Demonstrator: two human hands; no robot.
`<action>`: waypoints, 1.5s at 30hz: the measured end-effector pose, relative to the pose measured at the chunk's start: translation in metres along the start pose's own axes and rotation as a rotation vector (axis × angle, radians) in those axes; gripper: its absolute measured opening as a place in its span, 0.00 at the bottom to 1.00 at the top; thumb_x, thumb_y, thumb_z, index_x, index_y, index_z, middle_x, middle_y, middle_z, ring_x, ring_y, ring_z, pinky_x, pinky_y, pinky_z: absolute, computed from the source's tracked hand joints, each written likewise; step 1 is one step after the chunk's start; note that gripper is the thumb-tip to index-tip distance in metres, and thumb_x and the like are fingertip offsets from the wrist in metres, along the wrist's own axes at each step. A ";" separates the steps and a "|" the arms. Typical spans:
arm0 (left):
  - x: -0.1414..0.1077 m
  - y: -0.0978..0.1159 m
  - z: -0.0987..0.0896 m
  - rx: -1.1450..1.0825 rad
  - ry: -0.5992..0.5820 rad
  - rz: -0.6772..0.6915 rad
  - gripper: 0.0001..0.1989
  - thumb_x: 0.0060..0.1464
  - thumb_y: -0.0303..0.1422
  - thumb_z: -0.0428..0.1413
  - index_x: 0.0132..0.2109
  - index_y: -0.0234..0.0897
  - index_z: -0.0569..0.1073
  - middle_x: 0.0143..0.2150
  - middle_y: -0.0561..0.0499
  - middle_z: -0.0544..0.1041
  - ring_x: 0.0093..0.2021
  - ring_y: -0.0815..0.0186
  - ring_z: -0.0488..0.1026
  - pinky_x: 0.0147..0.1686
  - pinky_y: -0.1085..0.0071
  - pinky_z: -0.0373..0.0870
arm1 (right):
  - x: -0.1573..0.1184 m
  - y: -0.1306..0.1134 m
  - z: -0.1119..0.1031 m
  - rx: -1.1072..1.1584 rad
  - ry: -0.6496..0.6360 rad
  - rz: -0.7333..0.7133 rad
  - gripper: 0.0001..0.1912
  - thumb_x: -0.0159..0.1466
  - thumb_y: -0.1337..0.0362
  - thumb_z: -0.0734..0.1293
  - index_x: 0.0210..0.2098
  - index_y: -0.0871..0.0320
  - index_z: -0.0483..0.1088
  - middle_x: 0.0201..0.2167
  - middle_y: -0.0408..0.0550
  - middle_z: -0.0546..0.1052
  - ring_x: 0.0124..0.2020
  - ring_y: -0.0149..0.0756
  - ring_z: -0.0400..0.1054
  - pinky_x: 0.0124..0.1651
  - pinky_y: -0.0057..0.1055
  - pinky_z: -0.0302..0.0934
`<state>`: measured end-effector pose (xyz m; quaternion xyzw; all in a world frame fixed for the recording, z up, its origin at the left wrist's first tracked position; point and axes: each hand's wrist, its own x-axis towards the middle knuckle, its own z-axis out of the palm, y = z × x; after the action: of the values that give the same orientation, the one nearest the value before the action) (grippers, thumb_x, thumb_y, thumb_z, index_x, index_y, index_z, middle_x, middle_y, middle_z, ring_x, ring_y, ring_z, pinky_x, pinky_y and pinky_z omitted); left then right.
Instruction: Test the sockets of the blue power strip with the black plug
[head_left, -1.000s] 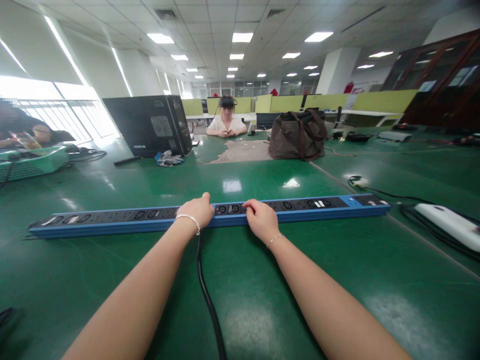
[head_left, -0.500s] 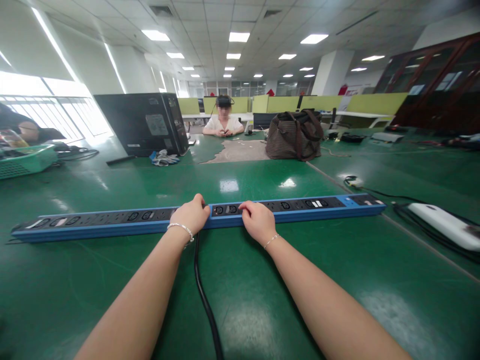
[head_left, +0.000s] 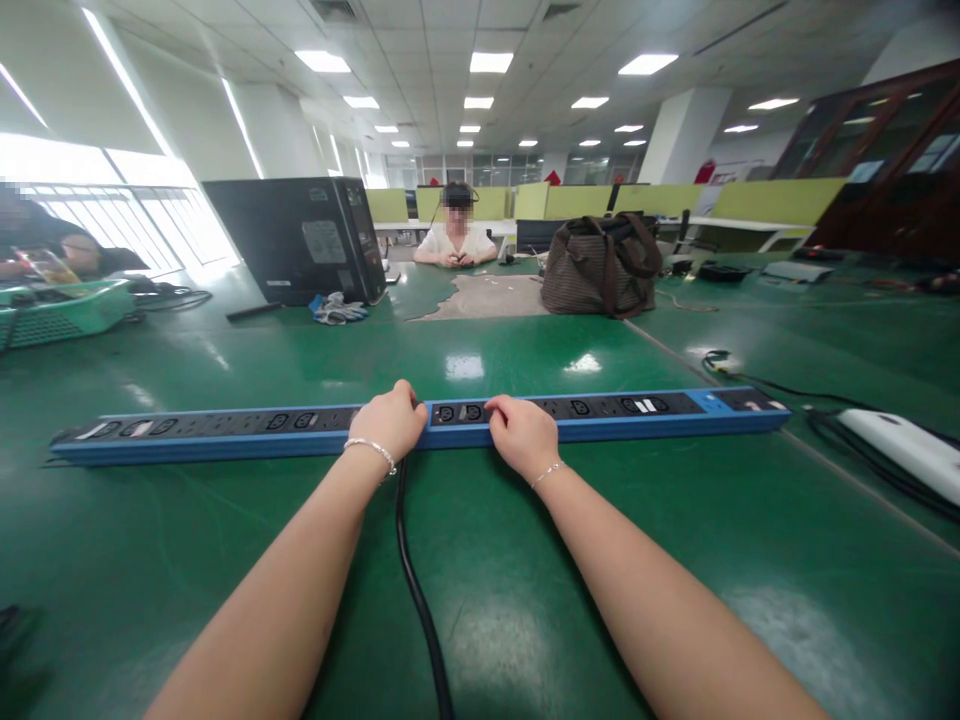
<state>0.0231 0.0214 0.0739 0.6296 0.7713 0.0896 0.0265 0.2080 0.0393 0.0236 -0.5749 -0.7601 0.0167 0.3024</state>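
A long blue power strip (head_left: 630,430) with black sockets lies across the green table in front of me. My left hand (head_left: 390,420) is closed over it just left of the middle, fingers curled and their tips partly hidden. My right hand (head_left: 525,435) grips the strip a little right of the middle, with its fingers bent over the sockets. Between the two hands a short row of sockets shows. A thick black cable (head_left: 415,590) comes out beneath my left hand and runs toward me; where it starts is hidden.
A black computer case (head_left: 292,240) and a pair of gloves (head_left: 337,309) are at the back left, near a green basket (head_left: 67,312). A brown bag (head_left: 600,265) stands at the back. To the right lies a white device (head_left: 904,445) with cables. Two people sit beyond.
The view has shifted slightly, so the scene sits a little further right. Both hands stay at the same places on the power strip.
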 end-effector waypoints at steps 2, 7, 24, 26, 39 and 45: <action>0.000 -0.001 0.000 -0.006 0.012 0.009 0.15 0.53 0.39 0.44 0.43 0.38 0.68 0.38 0.42 0.78 0.41 0.56 0.75 0.39 0.63 0.68 | 0.001 -0.001 0.001 -0.018 -0.003 0.002 0.15 0.60 0.66 0.57 0.38 0.51 0.74 0.38 0.43 0.78 0.40 0.35 0.69 0.40 0.29 0.60; 0.001 -0.002 0.001 -0.020 0.033 0.023 0.15 0.52 0.39 0.44 0.42 0.39 0.69 0.38 0.42 0.78 0.40 0.55 0.74 0.38 0.62 0.68 | 0.001 -0.002 0.002 -0.045 -0.006 -0.015 0.15 0.60 0.66 0.57 0.38 0.51 0.74 0.37 0.43 0.78 0.40 0.36 0.69 0.40 0.30 0.60; -0.008 0.002 -0.022 -0.021 0.129 -0.041 0.15 0.53 0.39 0.44 0.42 0.37 0.70 0.35 0.43 0.77 0.37 0.57 0.74 0.36 0.64 0.67 | 0.001 -0.004 0.001 -0.060 -0.029 -0.025 0.16 0.61 0.66 0.56 0.38 0.51 0.74 0.39 0.42 0.78 0.41 0.34 0.68 0.41 0.29 0.59; -0.018 0.000 -0.051 -0.121 0.302 -0.109 0.17 0.54 0.41 0.44 0.43 0.37 0.70 0.33 0.45 0.77 0.34 0.60 0.73 0.34 0.66 0.67 | 0.001 -0.004 0.002 -0.062 -0.025 -0.025 0.16 0.61 0.66 0.56 0.38 0.51 0.74 0.39 0.42 0.78 0.41 0.34 0.68 0.41 0.29 0.59; -0.009 -0.098 -0.091 -0.023 0.077 -0.248 0.17 0.50 0.46 0.48 0.39 0.39 0.70 0.22 0.55 0.72 0.28 0.63 0.69 0.27 0.71 0.59 | 0.001 -0.001 0.003 -0.076 0.007 -0.065 0.15 0.60 0.67 0.57 0.36 0.52 0.75 0.39 0.41 0.78 0.41 0.34 0.69 0.42 0.29 0.59; 0.011 -0.117 -0.064 0.035 -0.060 -0.139 0.16 0.53 0.42 0.44 0.43 0.38 0.68 0.27 0.51 0.74 0.31 0.63 0.70 0.31 0.71 0.62 | 0.002 0.001 0.004 -0.087 0.015 -0.074 0.15 0.60 0.67 0.57 0.36 0.52 0.74 0.38 0.41 0.78 0.40 0.34 0.69 0.40 0.29 0.60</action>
<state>-0.1018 0.0031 0.1172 0.5773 0.8135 0.0552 0.0447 0.2066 0.0423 0.0212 -0.5591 -0.7786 -0.0318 0.2832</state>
